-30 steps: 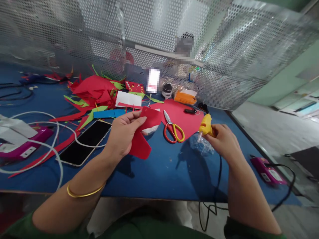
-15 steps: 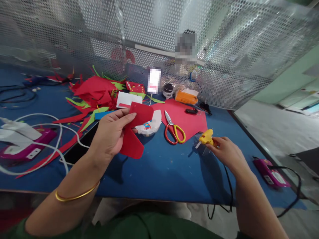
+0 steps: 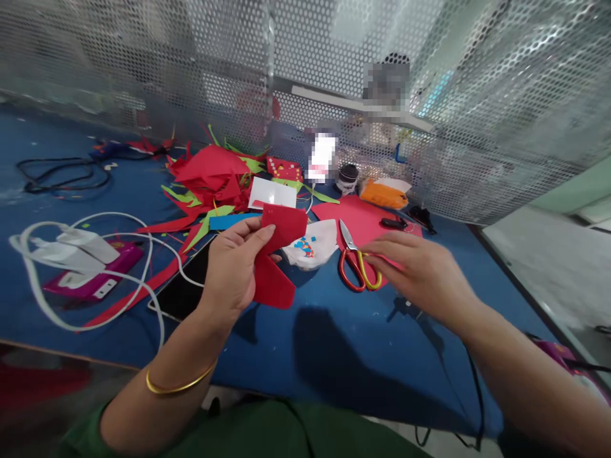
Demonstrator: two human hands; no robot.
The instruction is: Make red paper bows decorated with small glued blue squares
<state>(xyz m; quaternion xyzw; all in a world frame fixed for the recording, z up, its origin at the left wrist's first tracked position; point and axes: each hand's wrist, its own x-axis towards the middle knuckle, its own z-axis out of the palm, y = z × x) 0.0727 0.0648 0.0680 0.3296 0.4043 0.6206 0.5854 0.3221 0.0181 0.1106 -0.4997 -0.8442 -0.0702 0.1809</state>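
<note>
My left hand [image 3: 232, 267] pinches a red paper cutout [image 3: 285, 226] between thumb and fingers. The cutout is held above the table, and its two broad lobes stick out to the right. My right hand [image 3: 415, 267] reaches inward, fingers stretched out, with nothing visible in it. Its fingertips come close to the yellow handle of the scissors [image 3: 352, 257]; I cannot tell whether they touch. The scissors lie with their blades over a red sheet [image 3: 351, 207]. Behind the cutout is a white bowl-like holder [image 3: 325, 240] with small blue and red bits. The glue gun is out of sight.
Red and green paper scraps [image 3: 210, 168] pile up at the back left. White cables loop round a purple power strip [image 3: 125, 257] on the left. A black tablet [image 3: 184, 286] lies beside my left hand. A perforated metal screen [image 3: 315, 63] bounds the back.
My right hand has let go of the yellow glue gun and moved left and inward to the scissors. My left hand still holds the red cutout. The view has turned slightly to the left.
</note>
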